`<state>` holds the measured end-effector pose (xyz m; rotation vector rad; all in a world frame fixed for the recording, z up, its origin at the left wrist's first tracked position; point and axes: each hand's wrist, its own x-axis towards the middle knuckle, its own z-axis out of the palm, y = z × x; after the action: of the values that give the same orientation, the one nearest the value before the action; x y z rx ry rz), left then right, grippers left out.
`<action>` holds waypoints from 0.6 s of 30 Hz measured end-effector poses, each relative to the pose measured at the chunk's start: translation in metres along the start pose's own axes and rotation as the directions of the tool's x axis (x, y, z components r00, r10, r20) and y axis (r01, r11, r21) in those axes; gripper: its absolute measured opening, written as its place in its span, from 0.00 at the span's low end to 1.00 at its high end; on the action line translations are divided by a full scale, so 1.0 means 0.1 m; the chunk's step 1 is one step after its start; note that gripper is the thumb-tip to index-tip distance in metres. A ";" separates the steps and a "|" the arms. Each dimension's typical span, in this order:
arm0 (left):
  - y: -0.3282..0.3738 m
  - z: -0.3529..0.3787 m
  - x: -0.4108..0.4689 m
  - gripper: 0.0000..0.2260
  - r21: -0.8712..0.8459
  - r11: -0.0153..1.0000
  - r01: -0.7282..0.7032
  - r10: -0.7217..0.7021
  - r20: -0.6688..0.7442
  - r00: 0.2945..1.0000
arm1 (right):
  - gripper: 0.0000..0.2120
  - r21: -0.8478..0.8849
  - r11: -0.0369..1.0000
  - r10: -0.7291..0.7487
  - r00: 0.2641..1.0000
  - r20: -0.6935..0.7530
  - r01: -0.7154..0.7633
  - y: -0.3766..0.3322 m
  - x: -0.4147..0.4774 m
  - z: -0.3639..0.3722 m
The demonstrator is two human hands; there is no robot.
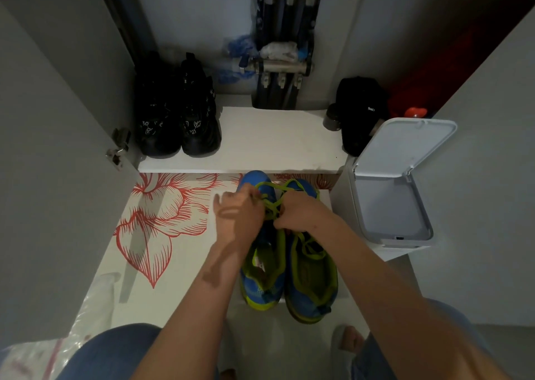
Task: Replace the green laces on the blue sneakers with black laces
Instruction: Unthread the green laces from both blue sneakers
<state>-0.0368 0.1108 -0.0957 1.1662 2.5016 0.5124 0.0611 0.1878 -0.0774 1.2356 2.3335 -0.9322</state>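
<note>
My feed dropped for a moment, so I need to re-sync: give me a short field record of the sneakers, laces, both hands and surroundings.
sneakers: two blue sneakers side by side on the flower-printed surface, toes pointing away from the person
laces: green laces on the sneakers; black laces not in view
left hand: left hand pinches a green lace over the left sneaker
right hand: right hand grips the green laces beside it
behind: black shoes on a white shelf
right side: white bin, lid open

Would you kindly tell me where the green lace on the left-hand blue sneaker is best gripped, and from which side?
Probably at the raised strands of the green lace toward the toe end of the sneaker, pinched from above: the shoe stands upright, heel nearest the camera, and the lace lifts clear there.
</note>
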 end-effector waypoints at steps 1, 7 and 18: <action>0.02 0.03 -0.02 0.13 0.086 0.994 -0.073 0.068 0.058 0.996 | 0.15 -0.002 1.000 0.001 1.000 -0.001 -0.001 0.00 0.00 0.00; -0.04 0.14 -0.04 0.14 0.130 0.983 -0.129 0.104 0.184 0.977 | 0.14 -0.012 1.000 -0.005 1.000 -0.013 0.004 0.00 0.02 0.00; -0.09 0.06 0.03 0.11 -0.249 0.966 0.063 -0.126 -0.245 0.961 | 0.18 0.016 1.000 -0.018 1.000 0.010 0.018 0.02 -0.01 0.00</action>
<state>-0.0414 0.1087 -0.1053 0.9330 2.6011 0.9656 0.0634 0.1883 -0.0774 1.2150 2.3370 -0.9629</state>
